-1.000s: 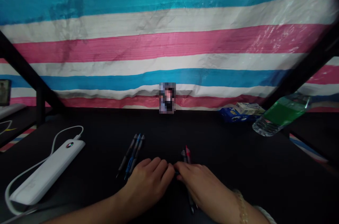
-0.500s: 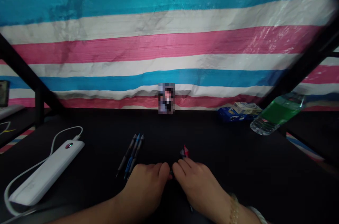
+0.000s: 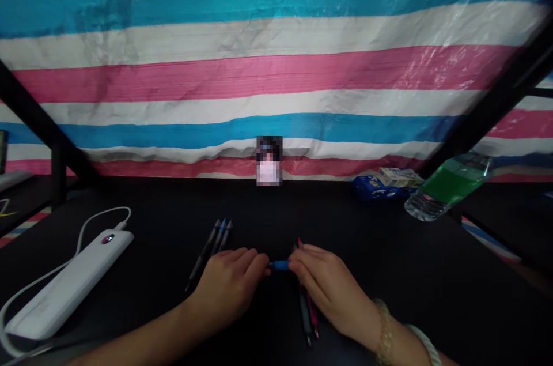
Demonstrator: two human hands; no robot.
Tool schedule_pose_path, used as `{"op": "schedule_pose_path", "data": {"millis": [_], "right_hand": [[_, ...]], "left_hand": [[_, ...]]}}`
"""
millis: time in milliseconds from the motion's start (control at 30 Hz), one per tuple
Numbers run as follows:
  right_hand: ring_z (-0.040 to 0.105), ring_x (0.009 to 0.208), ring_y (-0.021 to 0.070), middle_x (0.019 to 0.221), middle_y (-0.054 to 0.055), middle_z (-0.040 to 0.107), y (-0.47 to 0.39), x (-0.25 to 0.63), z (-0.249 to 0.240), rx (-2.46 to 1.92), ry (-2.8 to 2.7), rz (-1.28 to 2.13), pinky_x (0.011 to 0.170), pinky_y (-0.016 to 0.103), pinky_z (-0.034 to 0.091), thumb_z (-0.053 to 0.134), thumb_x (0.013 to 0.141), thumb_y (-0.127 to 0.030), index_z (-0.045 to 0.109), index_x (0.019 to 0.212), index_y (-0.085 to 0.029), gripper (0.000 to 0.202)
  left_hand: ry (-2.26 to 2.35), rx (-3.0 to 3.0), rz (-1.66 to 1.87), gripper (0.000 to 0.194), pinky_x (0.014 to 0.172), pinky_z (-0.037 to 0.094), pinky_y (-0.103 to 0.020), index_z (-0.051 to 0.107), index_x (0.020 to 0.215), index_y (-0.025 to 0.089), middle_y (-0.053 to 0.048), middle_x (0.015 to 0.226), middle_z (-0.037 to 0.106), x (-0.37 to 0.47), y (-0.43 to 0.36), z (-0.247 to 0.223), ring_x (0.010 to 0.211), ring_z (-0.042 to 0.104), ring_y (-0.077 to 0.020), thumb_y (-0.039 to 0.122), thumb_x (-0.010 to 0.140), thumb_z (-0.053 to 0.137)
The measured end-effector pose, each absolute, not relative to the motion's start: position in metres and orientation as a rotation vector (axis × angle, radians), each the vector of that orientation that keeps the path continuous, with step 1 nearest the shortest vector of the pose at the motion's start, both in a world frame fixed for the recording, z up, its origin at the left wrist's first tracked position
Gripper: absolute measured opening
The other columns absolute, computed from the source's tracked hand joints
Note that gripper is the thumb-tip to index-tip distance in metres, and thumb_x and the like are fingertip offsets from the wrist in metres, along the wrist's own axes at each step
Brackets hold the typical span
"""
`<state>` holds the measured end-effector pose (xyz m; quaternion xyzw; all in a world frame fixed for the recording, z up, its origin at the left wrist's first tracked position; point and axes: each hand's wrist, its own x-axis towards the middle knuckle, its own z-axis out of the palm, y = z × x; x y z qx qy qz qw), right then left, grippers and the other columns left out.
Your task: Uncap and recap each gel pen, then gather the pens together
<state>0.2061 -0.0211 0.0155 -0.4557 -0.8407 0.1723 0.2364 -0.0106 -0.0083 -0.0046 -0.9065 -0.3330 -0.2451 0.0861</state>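
Note:
A blue pen (image 3: 281, 265) spans the small gap between my two hands, lying crosswise above the black table. My left hand (image 3: 235, 279) is closed on its dark end, and my right hand (image 3: 326, 288) pinches its blue end. Under and beside my right hand lie a dark pen (image 3: 305, 314) and a red pen (image 3: 313, 317), their upper parts partly covered by the fingers. Several pens, a dark one (image 3: 200, 262) and a blue one (image 3: 219, 235) among them, lie side by side just beyond my left hand, which hides their lower parts.
On the left lies a white power bank (image 3: 71, 285) with a white cable (image 3: 80, 236). A small pixelated upright item (image 3: 269, 161) stands at the back. A blue packet (image 3: 374, 188), a small box (image 3: 400, 177) and a tilted green-labelled bottle (image 3: 449, 184) are at the back right.
My hands have moved slightly apart, and the blue pen now shows between them. More of the dark and red pens beside my right hand is visible. The view has shifted slightly.

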Motion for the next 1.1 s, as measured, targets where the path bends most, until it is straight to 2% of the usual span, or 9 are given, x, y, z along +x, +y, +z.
{"op": "schedule_pose_path", "data": {"millis": [67,267,367,500,667,800,967,1033,1100], "right_hand": [[0.059,0.073,0.0162,0.072,0.001,0.061,-0.019,0.207,0.017,-1.275,-2.242,0.617,0.066,0.027,0.043,0.038,0.101,-0.023,0.058,0.075,-0.019,0.033],[0.053,0.059,0.0121,0.069,-0.004,0.059,-0.016,0.203,0.016,-1.328,-2.022,0.839,0.056,0.023,0.037,0.061,0.086,-0.015,0.061,0.086,-0.02,0.005],[0.051,0.056,0.0119,0.066,-0.003,0.06,-0.016,0.203,0.015,-1.348,-1.958,0.962,0.052,0.022,0.035,0.062,0.087,-0.026,0.062,0.089,-0.019,0.007],[0.049,0.052,0.0122,0.055,-0.001,0.055,-0.011,0.206,0.011,-1.345,-1.864,1.133,0.052,0.024,0.036,0.035,0.1,-0.042,0.056,0.067,-0.018,0.046],[0.048,0.057,0.0116,0.065,-0.002,0.057,-0.008,0.207,0.011,-1.295,-1.77,1.198,0.053,0.022,0.036,0.054,0.091,-0.044,0.056,0.08,-0.018,0.028],[0.042,0.051,0.0098,0.059,-0.001,0.053,-0.007,0.208,0.011,-1.302,-1.732,1.319,0.047,0.021,0.032,0.043,0.096,-0.048,0.057,0.07,-0.017,0.043],[0.045,0.049,0.0083,0.067,-0.001,0.057,-0.006,0.209,0.011,-1.288,-1.621,1.42,0.04,0.018,0.032,0.055,0.089,-0.049,0.056,0.08,-0.018,0.032],[0.044,0.045,0.0072,0.062,-0.001,0.057,-0.006,0.209,0.012,-1.299,-1.609,1.494,0.038,0.017,0.03,0.048,0.092,-0.052,0.054,0.072,-0.017,0.04],[0.043,0.044,0.0064,0.06,-0.002,0.055,-0.005,0.209,0.012,-1.287,-1.573,1.54,0.037,0.016,0.031,0.054,0.088,-0.05,0.053,0.071,-0.017,0.037]], "left_hand": [[-0.896,-2.612,-0.746,0.02,0.048,0.036,-0.027,0.057,0.096,0.016,-0.001,0.068,0.061,-0.012,-0.006,-0.005,0.057,0.057,-0.0176,0.022,0.1,0.038],[-0.923,-2.651,-0.744,0.021,0.046,0.034,-0.027,0.055,0.096,0.017,0.001,0.067,0.06,-0.012,-0.004,-0.005,0.054,0.056,-0.0157,0.022,0.102,0.035],[-0.903,-2.615,-0.756,0.021,0.047,0.034,-0.028,0.055,0.098,0.016,0.001,0.067,0.06,-0.012,-0.004,-0.005,0.055,0.056,-0.0159,0.022,0.101,0.035],[-0.85,-2.547,-0.768,0.017,0.048,0.036,-0.028,0.056,0.103,0.015,0.0,0.069,0.061,-0.013,-0.004,-0.003,0.057,0.056,-0.0162,0.02,0.1,0.039],[-0.863,-2.518,-0.776,0.015,0.05,0.037,-0.029,0.057,0.104,0.014,0.0,0.07,0.061,-0.015,-0.001,-0.003,0.058,0.056,-0.0164,0.02,0.098,0.044],[-0.837,-2.5,-0.792,0.015,0.05,0.037,-0.029,0.058,0.102,0.014,0.001,0.069,0.06,-0.016,-0.002,-0.003,0.058,0.055,-0.0161,0.019,0.098,0.044],[-0.855,-2.495,-0.75,0.016,0.052,0.036,-0.028,0.059,0.103,0.015,0.0,0.071,0.061,-0.016,-0.002,-0.001,0.06,0.055,-0.0166,0.019,0.098,0.043],[-0.836,-2.496,-0.751,0.016,0.053,0.036,-0.029,0.059,0.103,0.015,0.0,0.071,0.061,-0.016,-0.002,-0.001,0.06,0.055,-0.0167,0.019,0.098,0.044],[-0.834,-2.5,-0.747,0.015,0.054,0.036,-0.029,0.059,0.102,0.015,0.0,0.071,0.062,-0.016,-0.002,-0.001,0.061,0.055,-0.0168,0.019,0.098,0.044]]}}
